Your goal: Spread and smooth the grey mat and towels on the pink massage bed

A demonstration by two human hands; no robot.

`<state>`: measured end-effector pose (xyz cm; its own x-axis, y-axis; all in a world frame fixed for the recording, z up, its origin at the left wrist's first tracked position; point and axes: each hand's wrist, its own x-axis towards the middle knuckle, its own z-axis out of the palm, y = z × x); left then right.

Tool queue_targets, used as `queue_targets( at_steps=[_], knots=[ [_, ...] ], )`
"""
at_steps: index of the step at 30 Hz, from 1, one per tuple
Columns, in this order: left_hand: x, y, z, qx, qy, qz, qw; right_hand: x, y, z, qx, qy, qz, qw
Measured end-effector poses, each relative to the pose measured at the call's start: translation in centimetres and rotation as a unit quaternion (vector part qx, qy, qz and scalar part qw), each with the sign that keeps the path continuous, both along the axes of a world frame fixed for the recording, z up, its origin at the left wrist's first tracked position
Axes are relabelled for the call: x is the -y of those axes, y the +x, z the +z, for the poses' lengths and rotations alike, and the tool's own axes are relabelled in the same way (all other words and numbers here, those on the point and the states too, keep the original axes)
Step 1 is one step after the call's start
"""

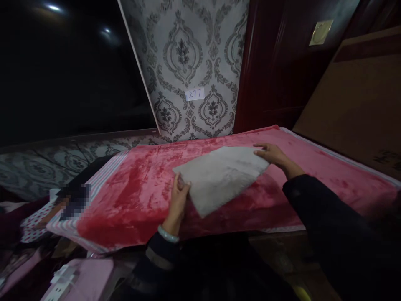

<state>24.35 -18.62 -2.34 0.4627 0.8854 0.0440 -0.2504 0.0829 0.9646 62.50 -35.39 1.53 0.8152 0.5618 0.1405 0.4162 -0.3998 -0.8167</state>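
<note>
A pale grey cloth, soft-edged and apparently folded, is stretched between my hands above a red and pink plush blanket. My left hand pinches its left side between thumb and fingers; a light bracelet circles that wrist. At the upper right corner, my right hand grips the cloth with the thumb underneath or behind it. The cloth slants, its lowest corner pointing down toward me. Whether it touches the blanket I cannot tell.
A large dark screen stands at the left. A cardboard box leans at the right. Patterned wallpaper bears a paper label reading 277. At lower left are a white power strip and a pink object.
</note>
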Motion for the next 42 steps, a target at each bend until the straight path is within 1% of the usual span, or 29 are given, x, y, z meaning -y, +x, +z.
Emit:
queue_targets(
  at_steps=[2, 4, 6, 8, 10, 12, 14, 16, 18, 20, 22, 23, 25, 28, 30, 32, 34, 36, 39, 42],
  knots=[
    [2.9, -0.3, -1.1, 0.004, -0.026, -0.027, 0.999, 1.5, 0.9, -1.4, -0.013, -0.041, -0.024, 0.999],
    [4.7, -0.9, -2.2, 0.003, -0.059, -0.054, 0.997, 2.8, 0.7, -3.8, -0.028, -0.066, -0.037, 0.997],
    [5.3, -1.6, -2.8, -0.010, -0.077, -0.069, 0.995, 3.8, -0.1, -6.3, -0.037, -0.047, -0.051, 0.997],
    [4.9, -2.2, -2.8, -0.020, -0.086, -0.067, 0.994, 4.4, -0.9, -8.1, -0.051, 0.011, -0.087, 0.995],
    [4.3, -2.6, -2.5, -0.020, -0.100, -0.059, 0.993, 4.9, -1.6, -9.1, -0.087, 0.102, -0.132, 0.982],
    [3.8, -2.8, -2.1, -0.010, -0.125, -0.058, 0.990, 5.2, -2.3, -9.5, -0.156, 0.222, -0.150, 0.951],
    [3.5, -2.7, -1.8, -0.001, -0.144, -0.057, 0.988, 5.5, -3.7, -9.9, -0.229, 0.325, -0.140, 0.907],
    [2.9, -2.5, -1.6, 0.008, -0.146, -0.050, 0.988, 5.8, -5.9, -10.2, -0.278, 0.372, -0.117, 0.878],
    [2.0, -2.2, -1.2, 0.016, -0.138, -0.038, 0.990, 6.1, -8.8, -10.5, -0.308, 0.392, -0.097, 0.861],
    [0.8, -1.8, -0.7, 0.021, -0.136, -0.028, 0.990, 6.3, -12.2, -10.6, -0.344, 0.417, -0.070, 0.838],
    [-0.4, -1.6, -0.3, 0.020, -0.151, -0.029, 0.988, 6.4, -15.4, -10.6, -0.378, 0.423, -0.045, 0.822],
    [-1.0, -1.6, -0.2, 0.021, -0.162, -0.033, 0.986, 6.4, -16.8, -10.6, -0.390, 0.413, -0.034, 0.822],
    [-1.9, -1.5, 0.0, 0.026, -0.184, -0.044, 0.982, 6.2, -19.1, -10.4, -0.401, 0.384, -0.017, 0.831],
    [-3.0, -1.4, -0.1, 0.037, -0.195, -0.063, 0.978, 5.7, -21.0, -10.1, -0.412, 0.345, 0.006, 0.843],
    [-3.7, -1.2, -0.3, 0.045, -0.198, -0.081, 0.976, 5.3, -21.5, -9.8, -0.430, 0.336, 0.009, 0.838],
    [-4.4, -0.9, -0.4, 0.046, -0.210, -0.095, 0.972, 4.9, -21.7, -9.5, -0.451, 0.337, -0.002, 0.826],
    [-5.2, -0.3, -0.4, 0.030, -0.230, -0.106, 0.967, 4.5, -21.7, -9.2, -0.464, 0.340, -0.012, 0.818],
    [-5.9, 0.3, -0.3, 0.012, -0.248, -0.113, 0.962, 4.1, -21.5, -9.1, -0.461, 0.350, -0.015, 0.816],
    [-6.5, 1.5, 0.1, 0.007, -0.263, -0.108, 0.959, 3.3, -21.0, -9.2, -0.441, 0.360, -0.015, 0.822],
    [-6.6, 3.2, 0.9, 0.016, -0.268, -0.099, 0.958, 2.7, -20.2, -8.9, -0.407, 0.333, 0.000, 0.850]
  ],
)
